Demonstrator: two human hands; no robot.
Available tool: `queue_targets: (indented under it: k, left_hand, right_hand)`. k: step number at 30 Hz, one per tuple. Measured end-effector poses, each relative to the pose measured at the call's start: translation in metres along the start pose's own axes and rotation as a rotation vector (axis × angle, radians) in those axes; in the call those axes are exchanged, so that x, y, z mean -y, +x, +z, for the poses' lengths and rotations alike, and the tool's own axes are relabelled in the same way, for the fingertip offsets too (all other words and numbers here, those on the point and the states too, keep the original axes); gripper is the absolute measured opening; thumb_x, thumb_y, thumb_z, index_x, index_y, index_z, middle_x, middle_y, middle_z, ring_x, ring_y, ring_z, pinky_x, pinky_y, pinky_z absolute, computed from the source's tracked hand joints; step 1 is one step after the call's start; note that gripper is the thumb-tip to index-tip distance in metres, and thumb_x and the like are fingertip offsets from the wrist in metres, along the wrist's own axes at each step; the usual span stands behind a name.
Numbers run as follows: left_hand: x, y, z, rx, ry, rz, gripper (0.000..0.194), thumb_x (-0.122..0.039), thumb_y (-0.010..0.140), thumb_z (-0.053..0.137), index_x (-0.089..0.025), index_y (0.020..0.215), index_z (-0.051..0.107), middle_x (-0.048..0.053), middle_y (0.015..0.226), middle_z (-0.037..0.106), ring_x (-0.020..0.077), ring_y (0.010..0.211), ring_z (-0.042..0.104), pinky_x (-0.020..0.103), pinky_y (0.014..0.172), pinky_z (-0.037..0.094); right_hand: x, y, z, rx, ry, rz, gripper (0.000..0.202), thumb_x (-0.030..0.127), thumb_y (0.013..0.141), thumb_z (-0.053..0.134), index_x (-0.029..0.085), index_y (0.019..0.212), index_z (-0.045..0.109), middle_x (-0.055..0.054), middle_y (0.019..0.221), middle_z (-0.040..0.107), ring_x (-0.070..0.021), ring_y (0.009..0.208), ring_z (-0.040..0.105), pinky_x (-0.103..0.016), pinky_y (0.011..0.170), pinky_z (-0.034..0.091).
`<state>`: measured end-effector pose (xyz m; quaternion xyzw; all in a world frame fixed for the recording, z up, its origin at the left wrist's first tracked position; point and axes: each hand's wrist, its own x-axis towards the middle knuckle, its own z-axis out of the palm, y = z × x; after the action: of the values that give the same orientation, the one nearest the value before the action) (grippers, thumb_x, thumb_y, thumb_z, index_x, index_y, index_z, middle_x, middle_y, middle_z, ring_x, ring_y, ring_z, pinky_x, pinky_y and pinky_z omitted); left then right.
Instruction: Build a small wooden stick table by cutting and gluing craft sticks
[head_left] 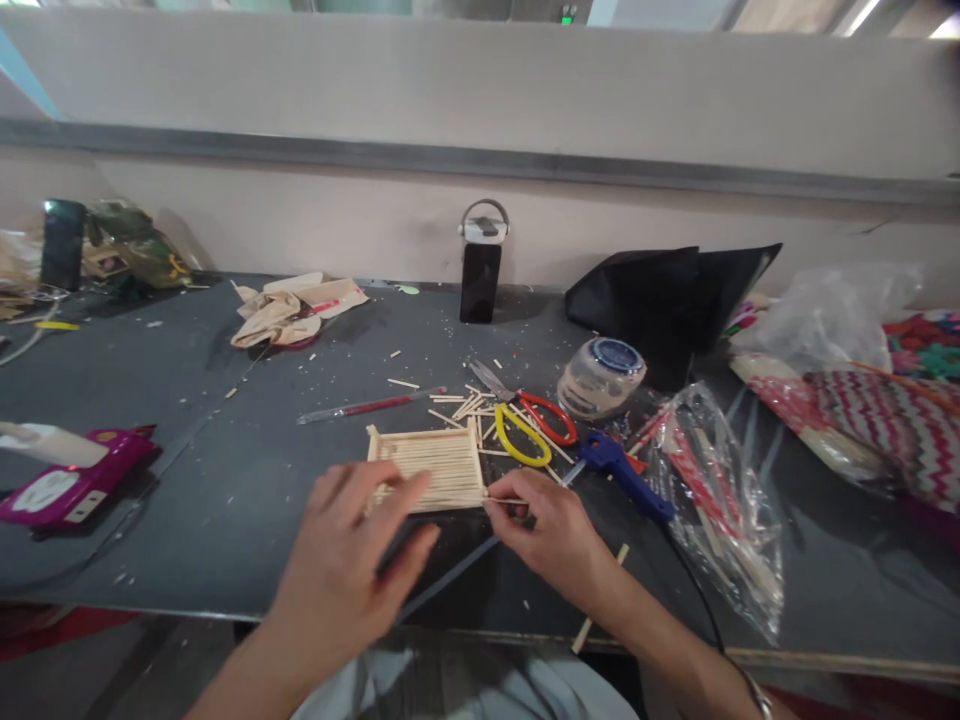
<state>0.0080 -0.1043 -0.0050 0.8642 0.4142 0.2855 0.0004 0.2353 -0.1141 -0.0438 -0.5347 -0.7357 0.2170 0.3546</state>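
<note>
A small frame of pale wooden sticks, with short upright posts at its back corners, lies on the dark table in front of me. Over its left front part is my left hand, fingers spread and nothing between them. My right hand is at the frame's front right corner, thumb and forefinger pinched on a thin stick. Behind the frame's right side lie loose cut sticks and scissors with yellow and red handles. The blue glue gun rests right of them.
A clear jar, a plastic packet and a black bag are to the right. A phone stands at the back. Crumpled cloth and a magenta power strip are left. One stick crosses the front edge.
</note>
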Motion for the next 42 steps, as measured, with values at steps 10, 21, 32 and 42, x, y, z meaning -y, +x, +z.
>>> queue_targets:
  k: [10, 21, 32, 42]
  left_hand:
    - [-0.027, 0.021, 0.049, 0.267, -0.107, -0.069, 0.011, -0.018, 0.088, 0.052, -0.016, 0.085, 0.062, 0.007, 0.082, 0.064, 0.025, 0.082, 0.057, 0.041, 0.074, 0.044]
    - [-0.024, 0.019, 0.049, 0.18, -0.171, -0.03, 0.02, -0.015, 0.09, 0.048, -0.017, 0.078, 0.064, 0.006, 0.073, 0.063, 0.0206, 0.072, 0.058, 0.033, 0.065, 0.045]
    - [-0.033, 0.03, 0.012, 0.172, -0.751, -0.435, 0.016, -0.032, 0.083, 0.06, -0.021, 0.076, 0.069, 0.0, 0.063, 0.06, 0.0133, 0.057, 0.052, 0.023, 0.052, 0.041]
    - [-0.047, 0.03, 0.015, 0.301, -1.314, -0.898, 0.027, -0.043, 0.073, 0.07, -0.016, 0.07, 0.069, -0.004, 0.052, 0.046, 0.006, 0.046, 0.027, 0.022, 0.045, 0.017]
  right_hand:
    - [0.002, 0.001, -0.002, -0.02, -0.019, -0.048, 0.011, 0.012, 0.082, 0.056, 0.02, 0.076, 0.059, 0.001, 0.07, 0.062, -0.0148, 0.068, 0.059, -0.024, 0.062, 0.046]
    - [0.009, 0.0, -0.011, -0.007, -0.069, -0.061, 0.007, 0.013, 0.081, 0.059, 0.019, 0.08, 0.061, -0.001, 0.073, 0.065, -0.0161, 0.07, 0.061, -0.026, 0.065, 0.047]
    - [-0.034, 0.046, -0.046, 0.053, -0.537, 0.034, 0.033, 0.027, 0.082, 0.068, 0.014, 0.111, 0.062, -0.013, 0.105, 0.068, -0.0265, 0.103, 0.062, -0.038, 0.089, 0.049]
    - [-0.041, 0.074, -0.05, 0.161, -0.583, 0.232, 0.042, 0.018, 0.075, 0.069, 0.012, 0.115, 0.057, -0.016, 0.093, 0.07, -0.0305, 0.091, 0.066, -0.036, 0.076, 0.048]
